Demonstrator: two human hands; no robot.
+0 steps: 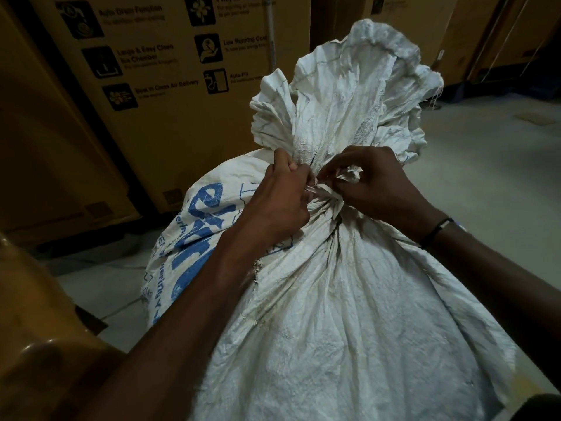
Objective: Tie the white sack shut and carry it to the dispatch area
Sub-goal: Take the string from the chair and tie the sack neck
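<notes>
Hands meet at the gathered neck of a white woven sack: the left hand (277, 197) curls its fingers round the bunched fabric and pinches a thin pale tie strip (315, 189), while the right hand (375, 185) pinches the other end of the strip together with a crumpled fold of cloth just beside the neck. A dark band (437, 232) circles the right wrist. The white sack (349, 314) stands full and upright directly below the camera, filling the lower middle of the view, its cinched neck (329, 208) between the two hands and its loose frayed mouth (349, 86) fanning open above them. Blue printed lettering (206, 226) runs down the sack's left side. The sack rests on a pale concrete floor (485, 147). Behind it stand tall brown cardboard cartons (170, 71) printed with black icons and feature text, with more cartons along the far right wall. A tan surface (39, 329), blurred, fills the lower left corner.
</notes>
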